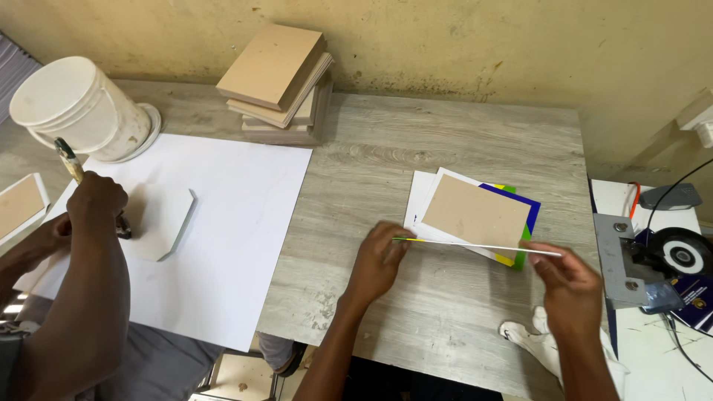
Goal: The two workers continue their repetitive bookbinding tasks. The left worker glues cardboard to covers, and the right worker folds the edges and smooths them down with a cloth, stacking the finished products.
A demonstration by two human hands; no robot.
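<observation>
Standing by the grey wood-grain table (445, 141), I see the person's left hand (377, 261) and right hand (570, 286) each pinching one end of a thin card sheet (475, 244), held edge-on and level just above the tabletop, near the front edge of a fanned stack of coloured cards (529, 214) topped by a brown board (475, 212). It looks to me like a sheet just lifted from that stack or being squared up over it; any next placing would call for keeping both ends level. The sheet's face is turned away (only its white edge with a touch of yellow and green shows), so I cannot tell its colour. At far left a co-worker's hand (96, 204) grips a brush handle (70, 160) over a white panel (160, 219) on large white paper (230, 245); the bristles are hidden. The machine at right (668, 256) is cut off.
</observation>
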